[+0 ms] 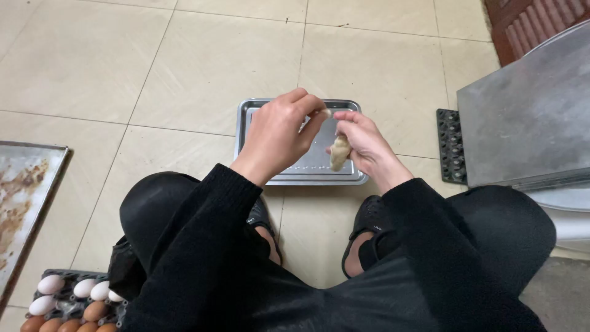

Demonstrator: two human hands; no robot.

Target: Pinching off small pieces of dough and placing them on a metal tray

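Observation:
My right hand (367, 146) holds a pale beige, lumpy piece, perhaps dough or a peeled root (339, 152), above a small steel tray (289, 175) on the tiled floor. My left hand (279, 136) pinches the top end of the same piece with thumb and forefinger. Both hands hover over the tray, between my knees. I sit low in black sleeves and trousers, with black sandals (369, 224) on my feet.
A carton of white and brown eggs (67, 304) lies at the lower left. A large stained baking tray (24, 197) sits at the left edge. At the right are a grey metal slab (528, 117) and a black egg tray (452, 144).

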